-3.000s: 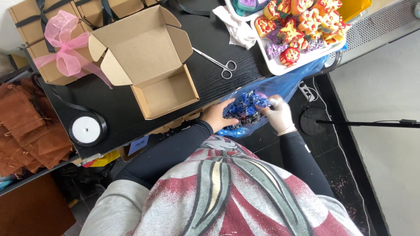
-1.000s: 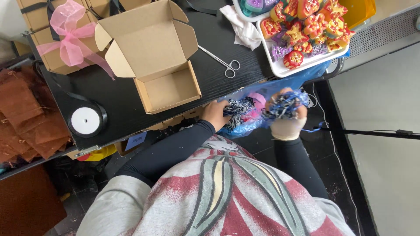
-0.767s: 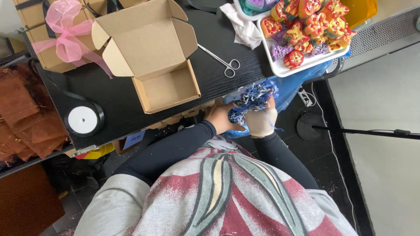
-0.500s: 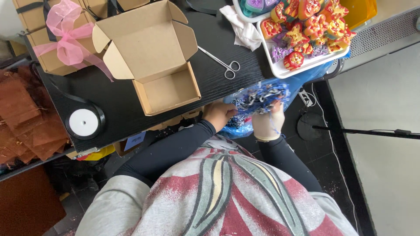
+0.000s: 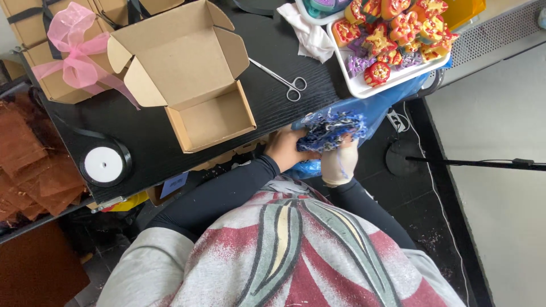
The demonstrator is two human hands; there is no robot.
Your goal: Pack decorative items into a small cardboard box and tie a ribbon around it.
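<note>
Bundle point(image 5: 330, 129) of blue, seemingly shredded filler, crumpled between both hands

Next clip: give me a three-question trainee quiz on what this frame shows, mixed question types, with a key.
1. True or false: the cardboard box nearest the hands is open and has nothing in it.
2. Multiple choice: What lies on the black table between the box and the white tray? A) a tape roll B) scissors C) a pink ribbon
3. Short answer: What do both hands hold at the table's edge?

Key
1. True.
2. B: the scissors lie there; the tape roll sits far on the other side of the box.
3. A crumpled blue patterned bundle, gripped by the left hand and right hand, over a blue plastic bag.
</note>
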